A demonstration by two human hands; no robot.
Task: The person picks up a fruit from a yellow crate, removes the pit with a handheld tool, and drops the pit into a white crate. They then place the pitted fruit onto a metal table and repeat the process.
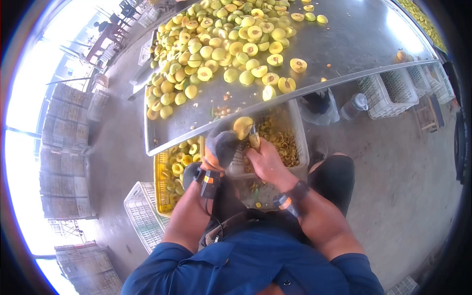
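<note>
My left hand [221, 149], in a dark and orange glove, is closed around a yellow peach half [243, 127] just below the table edge. My bare right hand [268, 161] grips a small pitting knife [254, 140] by its light handle; its metal end meets the right side of the fruit, and the exact tip is hidden. Beneath my hands stands a pale crate [301, 132] holding brown pits and scraps. To the left, a yellow crate [160, 183] contains hollowed peach halves [178, 169].
A metal table [339, 46] with a raised rim spans the front, bearing a large heap of halved peaches [216, 46]. White crates [388, 93], a clear plastic jug [355, 105] and a plastic bag [328, 110] sit under its right side. Another white crate [142, 211] leans at lower left.
</note>
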